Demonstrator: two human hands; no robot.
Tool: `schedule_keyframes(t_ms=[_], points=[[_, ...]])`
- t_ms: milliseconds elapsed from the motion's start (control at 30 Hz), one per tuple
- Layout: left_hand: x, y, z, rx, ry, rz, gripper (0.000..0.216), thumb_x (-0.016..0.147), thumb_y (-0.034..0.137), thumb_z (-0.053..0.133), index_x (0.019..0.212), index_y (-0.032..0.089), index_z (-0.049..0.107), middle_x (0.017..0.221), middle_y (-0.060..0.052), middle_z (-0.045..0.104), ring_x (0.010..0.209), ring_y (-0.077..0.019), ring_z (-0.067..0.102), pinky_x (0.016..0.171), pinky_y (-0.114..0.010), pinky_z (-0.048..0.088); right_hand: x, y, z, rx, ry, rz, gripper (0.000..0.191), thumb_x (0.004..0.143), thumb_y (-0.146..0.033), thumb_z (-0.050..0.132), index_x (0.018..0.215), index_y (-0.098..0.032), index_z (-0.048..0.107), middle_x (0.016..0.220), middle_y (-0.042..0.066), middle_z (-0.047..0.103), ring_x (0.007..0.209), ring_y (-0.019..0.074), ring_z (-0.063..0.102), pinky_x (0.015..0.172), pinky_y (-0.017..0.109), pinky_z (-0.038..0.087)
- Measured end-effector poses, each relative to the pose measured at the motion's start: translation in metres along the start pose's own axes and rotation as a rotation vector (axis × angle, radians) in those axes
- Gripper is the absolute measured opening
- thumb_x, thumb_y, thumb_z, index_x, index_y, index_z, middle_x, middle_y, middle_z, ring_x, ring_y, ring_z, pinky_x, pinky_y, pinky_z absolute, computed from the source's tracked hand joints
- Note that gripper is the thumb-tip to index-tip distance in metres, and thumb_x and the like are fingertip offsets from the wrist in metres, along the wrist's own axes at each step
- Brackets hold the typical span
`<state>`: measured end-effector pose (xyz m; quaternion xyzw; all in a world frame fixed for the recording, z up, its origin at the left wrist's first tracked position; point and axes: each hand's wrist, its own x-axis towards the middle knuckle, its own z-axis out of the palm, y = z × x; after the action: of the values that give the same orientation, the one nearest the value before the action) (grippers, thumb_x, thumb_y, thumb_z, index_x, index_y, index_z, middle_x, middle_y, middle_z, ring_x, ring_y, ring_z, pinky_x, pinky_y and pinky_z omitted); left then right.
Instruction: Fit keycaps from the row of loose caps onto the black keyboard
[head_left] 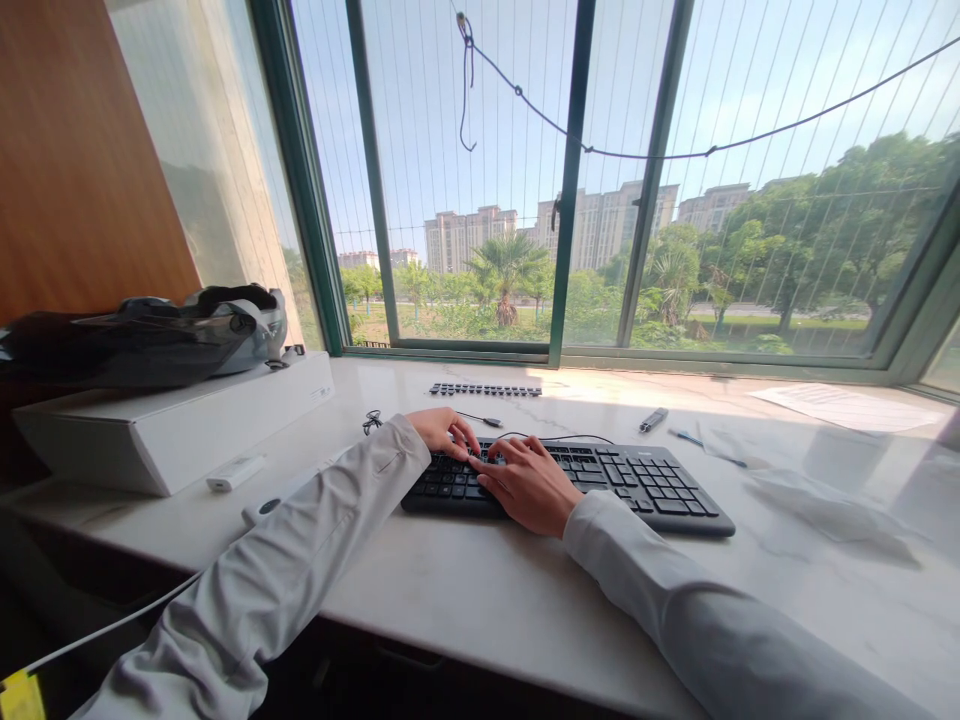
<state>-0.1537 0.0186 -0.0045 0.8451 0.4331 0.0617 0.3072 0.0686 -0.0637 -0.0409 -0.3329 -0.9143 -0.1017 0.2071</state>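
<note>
A black computer keyboard point(660, 490) lies on the white marble-patterned table before me. My left hand point(442, 432) reaches over its upper left part, fingers bent down close together. My right hand point(529, 485) rests over the left half of the keys, its thumb and index finger brought together beside the left fingertips. The fingertips of both hands meet just above the keys, and whatever is between them is too small to make out. Behind the keyboard, small black keycaps point(485, 390) are lined up in rows near the window.
A white box point(225, 425) with a dark bag and headgear point(240, 315) on it stands at left. Nearby lies a small white device point(236, 472). To the right are a black stick-like object point(653, 420), a thin pen-like tool point(686, 438), clear plastic point(832, 510) and paper point(844, 407).
</note>
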Motion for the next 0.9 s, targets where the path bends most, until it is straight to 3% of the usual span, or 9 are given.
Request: schedule_keyframes(t_ms=[633, 800, 900], points=[[-0.004, 0.010, 0.000, -0.055, 0.016, -0.120, 0.044, 0.065, 0.033, 0.071, 0.105, 0.014, 0.068, 0.080, -0.003, 0.068, 0.077, -0.0146, 0.057, 0.071, -0.021, 0.040, -0.002, -0.001, -0.001, -0.014, 0.007, 0.010, 0.035, 0.096, -0.037, 0.034, 0.125, -0.033, 0.054, 0.110, 0.005, 0.057, 0.102, 0.0170, 0.048, 0.088, 0.034, 0.027], [-0.003, 0.007, 0.000, -0.083, 0.001, -0.146, 0.047, 0.064, 0.035, 0.072, 0.106, 0.014, 0.068, 0.078, -0.001, 0.068, 0.068, -0.0119, 0.053, 0.065, -0.020, 0.038, -0.002, -0.001, -0.001, -0.015, 0.000, 0.011, 0.035, 0.096, -0.036, 0.034, 0.125, -0.032, 0.054, 0.110, 0.005, 0.057, 0.103, 0.0167, 0.048, 0.088, 0.034, 0.027], [0.000, 0.003, 0.001, -0.084, 0.005, -0.125, 0.046, 0.065, 0.037, 0.072, 0.105, 0.014, 0.068, 0.080, -0.002, 0.069, 0.072, -0.0135, 0.055, 0.067, -0.021, 0.039, -0.002, -0.001, 0.000, -0.010, 0.013, 0.010, 0.035, 0.096, -0.037, 0.034, 0.122, -0.030, 0.056, 0.108, 0.006, 0.058, 0.102, 0.0172, 0.048, 0.088, 0.034, 0.027]])
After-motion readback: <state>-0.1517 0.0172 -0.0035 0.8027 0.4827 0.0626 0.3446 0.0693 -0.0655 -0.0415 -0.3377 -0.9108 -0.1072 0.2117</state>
